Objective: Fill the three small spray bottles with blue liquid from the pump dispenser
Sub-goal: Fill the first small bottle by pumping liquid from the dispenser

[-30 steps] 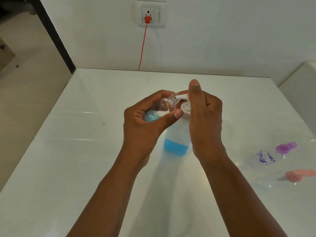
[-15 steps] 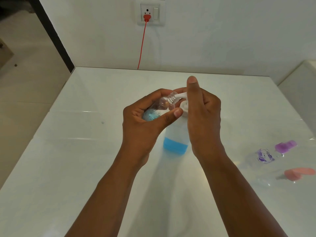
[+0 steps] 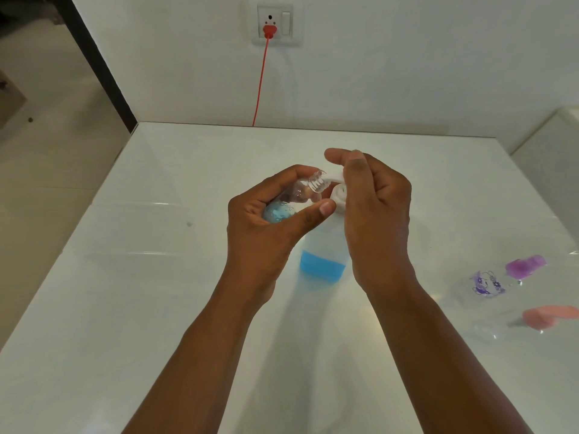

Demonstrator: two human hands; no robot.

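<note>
My left hand grips a small clear spray bottle, tilted, its open threaded neck held against the white nozzle of the pump dispenser. Some blue liquid lies in the small bottle's lower end. The dispenser stands mid-table with a low layer of blue liquid at its base. My right hand curls round the pump head, fingers over its top. At the right lie two more clear spray bottles, one with a purple cap, one with a pink cap.
The white glossy table ends against a white wall at the back. A red cable hangs from a wall socket down behind the table. A white ledge stands at the right. Floor lies beyond the left edge.
My right hand's raised finger has come down and curled over the pump head. The left hand still holds the small bottle at the nozzle.
</note>
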